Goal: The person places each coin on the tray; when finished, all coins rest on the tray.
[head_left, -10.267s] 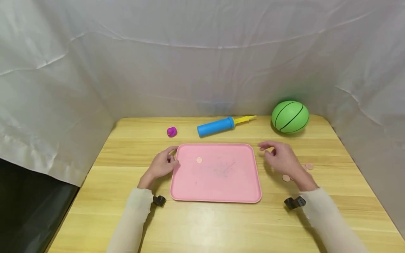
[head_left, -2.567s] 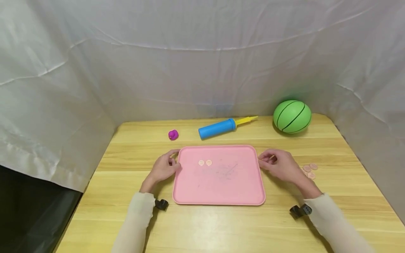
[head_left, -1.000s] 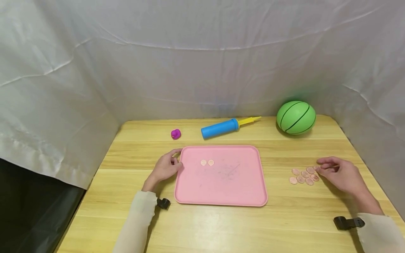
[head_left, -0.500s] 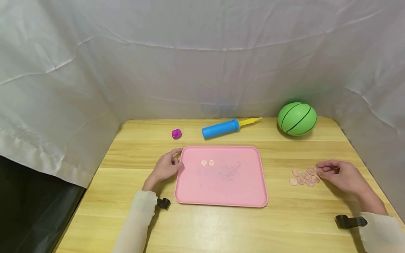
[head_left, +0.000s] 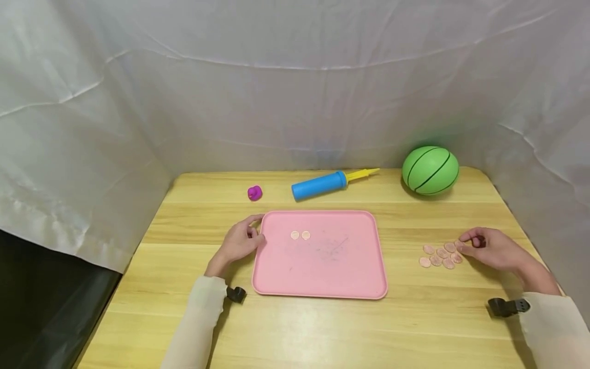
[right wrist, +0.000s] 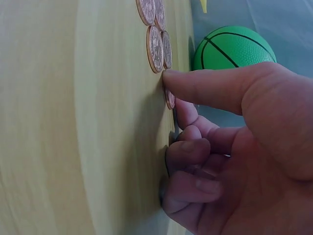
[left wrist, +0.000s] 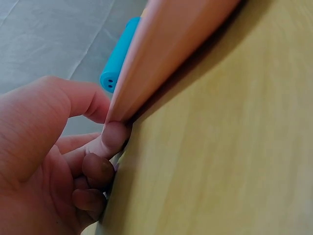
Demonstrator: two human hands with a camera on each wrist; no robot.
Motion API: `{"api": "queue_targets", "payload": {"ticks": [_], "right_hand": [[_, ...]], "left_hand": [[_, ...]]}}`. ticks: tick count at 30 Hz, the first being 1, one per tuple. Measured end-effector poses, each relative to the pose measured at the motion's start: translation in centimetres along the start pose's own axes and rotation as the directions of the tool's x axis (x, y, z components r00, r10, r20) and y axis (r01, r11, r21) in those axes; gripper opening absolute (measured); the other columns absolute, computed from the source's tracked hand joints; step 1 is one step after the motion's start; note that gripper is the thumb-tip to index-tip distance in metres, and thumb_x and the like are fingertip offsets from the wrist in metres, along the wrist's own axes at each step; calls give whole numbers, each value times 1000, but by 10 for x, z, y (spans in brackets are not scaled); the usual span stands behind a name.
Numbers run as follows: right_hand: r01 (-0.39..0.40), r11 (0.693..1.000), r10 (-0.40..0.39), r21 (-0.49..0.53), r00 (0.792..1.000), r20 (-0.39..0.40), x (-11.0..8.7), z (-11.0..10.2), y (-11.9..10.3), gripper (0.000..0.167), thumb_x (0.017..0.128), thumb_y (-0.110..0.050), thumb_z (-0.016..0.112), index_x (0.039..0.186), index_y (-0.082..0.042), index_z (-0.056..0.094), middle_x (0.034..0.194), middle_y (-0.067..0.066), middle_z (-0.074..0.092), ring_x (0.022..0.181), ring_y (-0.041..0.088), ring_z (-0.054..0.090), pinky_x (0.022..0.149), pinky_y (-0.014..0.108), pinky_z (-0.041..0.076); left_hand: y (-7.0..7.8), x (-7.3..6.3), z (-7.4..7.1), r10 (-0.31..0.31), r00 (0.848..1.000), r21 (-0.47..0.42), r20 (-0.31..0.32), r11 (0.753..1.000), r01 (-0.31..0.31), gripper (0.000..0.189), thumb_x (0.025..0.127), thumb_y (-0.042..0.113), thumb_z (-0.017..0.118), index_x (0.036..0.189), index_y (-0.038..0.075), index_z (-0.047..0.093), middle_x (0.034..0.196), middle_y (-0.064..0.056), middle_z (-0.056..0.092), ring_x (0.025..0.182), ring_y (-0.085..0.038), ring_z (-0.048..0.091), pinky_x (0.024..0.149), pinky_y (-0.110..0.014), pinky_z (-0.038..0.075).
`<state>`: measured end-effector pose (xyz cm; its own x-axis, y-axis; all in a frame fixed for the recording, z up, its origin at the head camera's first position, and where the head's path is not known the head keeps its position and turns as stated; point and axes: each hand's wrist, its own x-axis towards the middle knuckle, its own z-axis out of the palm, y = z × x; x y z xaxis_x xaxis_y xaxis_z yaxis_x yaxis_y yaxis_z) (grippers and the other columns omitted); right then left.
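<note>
My left hand (head_left: 241,239) holds the left rim of a pink tray (head_left: 318,287). In the left wrist view, thumb and index finger pinch the tray wall (left wrist: 161,63). Two copper coins lie side by side in the tray, the left coin (head_left: 295,235) and the right coin (head_left: 306,235). Over on the right, my right hand (head_left: 495,251) is at a cluster of several copper coins (head_left: 435,260) on the table. Its thumb and index finger pinch the coin (right wrist: 169,99) at the cluster's far right edge; the other fingers are curled.
Behind the tray lie a purple rubber duck (head_left: 254,193) and a blue hand pump (head_left: 319,185) with a yellow nozzle. A green ball (head_left: 430,170) sits at the back right of the wooden table (head_left: 295,333). Grey cloth (head_left: 295,102) surrounds the table.
A second coin has come to lie beside the first in the tray. My right hand has moved from the tray's right side to the coins and closed its fingertips. The left hand stayed.
</note>
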<state>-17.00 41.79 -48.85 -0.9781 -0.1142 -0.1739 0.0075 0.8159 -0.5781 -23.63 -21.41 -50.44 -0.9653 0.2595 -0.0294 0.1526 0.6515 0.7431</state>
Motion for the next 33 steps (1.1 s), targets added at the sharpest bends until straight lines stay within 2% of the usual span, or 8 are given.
{"api": "queue_targets", "payload": {"ticks": [4, 11, 17, 20, 25, 33], "right_hand": [[10, 1000, -10, -17, 1000, -12, -2, 1, -1, 30, 106, -17, 68, 117, 11, 64, 93, 7, 52, 79, 4, 44, 68, 24, 38], [68, 998, -68, 0, 997, -47, -5, 6, 1, 20, 103, -5, 69, 111, 12, 61, 95, 9, 57, 79, -1, 45, 68, 19, 42], [161, 987, -162, -20, 981, -103, -4, 10, 1, 4, 97, -1, 73, 97, 1, 70, 89, 1, 64, 76, -2, 48, 67, 21, 43], [139, 990, -142, -26, 978, -153, -6, 12, 2, 10, 97, -5, 77, 102, -1, 69, 93, 4, 68, 76, -3, 50, 67, 22, 43], [140, 990, -140, -16, 971, -192, -5, 12, 1, 24, 96, -7, 79, 116, 2, 69, 105, 17, 73, 77, -5, 53, 66, 22, 45], [157, 988, -155, 0, 976, -153, -1, 14, -4, 24, 97, -3, 74, 120, 3, 69, 103, 14, 72, 76, -2, 52, 65, 22, 44]], "left_hand": [[0, 1, 1, -2, 1000, -3, 1, 1000, 2, 65, 94, 10, 70, 157, 9, 57, 68, 3, 62, 59, -10, 51, 66, -26, 40], [1, 0, 0, -8, 1000, -4, 6, 1000, 8, 65, 94, 12, 70, 157, 8, 56, 69, 2, 62, 60, -12, 51, 65, -27, 40], [2, 0, -1, -15, 1000, -7, -1, 1000, 15, 65, 94, 13, 70, 157, 9, 57, 69, 3, 62, 60, -12, 51, 66, -27, 40], [2, 0, -1, -13, 1000, -5, 1, 1000, 13, 65, 94, 13, 70, 157, 8, 57, 68, 3, 62, 60, -12, 51, 67, -27, 40], [1, 0, -1, -8, 1000, -5, -1, 1000, 8, 65, 94, 13, 70, 157, 8, 56, 68, 3, 62, 60, -12, 51, 66, -27, 39], [2, 1, -1, -4, 1000, 1, 3, 1000, 4, 65, 94, 13, 70, 157, 8, 56, 68, 3, 62, 60, -12, 51, 64, -26, 39]]}}
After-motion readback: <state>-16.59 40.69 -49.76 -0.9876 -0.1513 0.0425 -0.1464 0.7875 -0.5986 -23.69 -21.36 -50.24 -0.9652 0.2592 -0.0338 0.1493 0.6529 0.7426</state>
